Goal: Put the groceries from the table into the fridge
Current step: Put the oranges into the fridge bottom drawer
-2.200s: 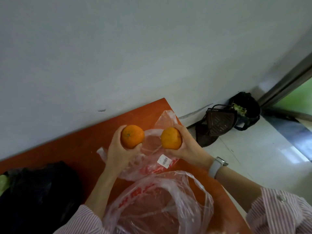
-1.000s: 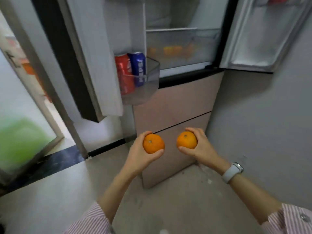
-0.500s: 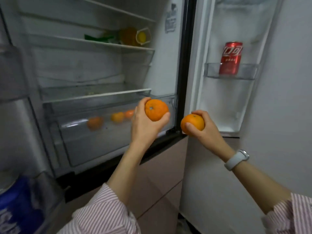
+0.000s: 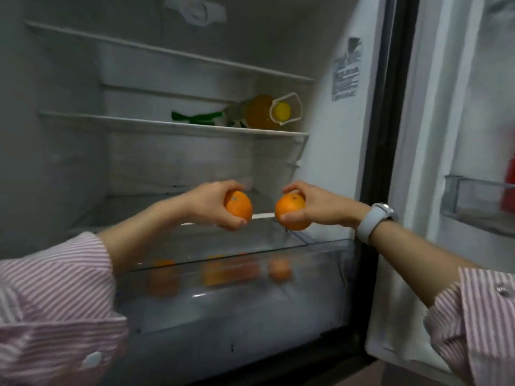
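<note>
The fridge [image 4: 69,168] fills the view, main door swung wide, its pale shelves running back into a dim interior. Off to the right stands the open door [image 4: 451,135] with a clear bin [image 4: 473,201], and a sliver of something red at the very edge (too cropped to name). Low down sits the transparent crisper drawer [image 4: 250,302], and through its front you can make out several blurred orange fruits [image 4: 223,271] lying inside. Up on the middle shelf [image 4: 172,125] lies a bottle of orange liquid [image 4: 262,111] on its side, yellow cap toward us, beside something green [image 4: 195,118]. Both striped sleeves reach in. The left hand [image 4: 209,204] has its fingers and thumb wrapped round the left orange [image 4: 239,208], stem mark facing us. The right hand [image 4: 317,207], pale watch [image 4: 373,221] on the wrist, grips the right orange [image 4: 291,213] between curled fingers on top and thumb below. Both oranges hang just above the drawer's rear edge, close together but apart.
</note>
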### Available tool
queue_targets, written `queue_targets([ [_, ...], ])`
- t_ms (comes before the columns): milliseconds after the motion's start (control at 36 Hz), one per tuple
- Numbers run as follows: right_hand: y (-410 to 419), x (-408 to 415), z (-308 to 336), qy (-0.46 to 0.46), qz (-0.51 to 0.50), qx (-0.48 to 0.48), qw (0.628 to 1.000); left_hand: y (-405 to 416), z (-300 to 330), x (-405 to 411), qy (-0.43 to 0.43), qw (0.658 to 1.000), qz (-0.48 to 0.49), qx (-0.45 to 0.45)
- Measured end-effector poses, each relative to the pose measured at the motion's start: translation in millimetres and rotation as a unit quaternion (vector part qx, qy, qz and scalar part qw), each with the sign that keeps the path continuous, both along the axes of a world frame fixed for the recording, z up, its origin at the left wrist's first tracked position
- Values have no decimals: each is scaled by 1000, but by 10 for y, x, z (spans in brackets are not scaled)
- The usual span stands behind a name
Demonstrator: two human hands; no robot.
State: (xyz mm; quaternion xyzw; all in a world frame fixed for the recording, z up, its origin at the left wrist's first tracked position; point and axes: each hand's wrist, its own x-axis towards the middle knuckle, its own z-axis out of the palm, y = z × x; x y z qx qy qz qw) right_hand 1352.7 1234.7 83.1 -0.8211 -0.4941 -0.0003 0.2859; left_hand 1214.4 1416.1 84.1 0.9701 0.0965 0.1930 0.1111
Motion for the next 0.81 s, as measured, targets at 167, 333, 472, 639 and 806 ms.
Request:
queue_targets([
  [167, 628, 124, -162, -74, 66, -227, 969, 240, -267, 48, 118, 993, 22, 21],
  [333, 1051, 228, -379, -95, 105, -342, 929, 415, -558, 258, 185, 982, -1, 44],
  [472, 1220, 312, -516, -15, 146, -413, 899, 543, -754, 347, 247, 967, -41, 51],
  [639, 1274, 356, -756, -18, 200, -490, 848, 623, -1135, 290, 245, 962, -116, 28],
  [806, 1261, 445, -887, -38, 195, -443, 874, 760, -1433, 210, 182, 978, -87, 61],
])
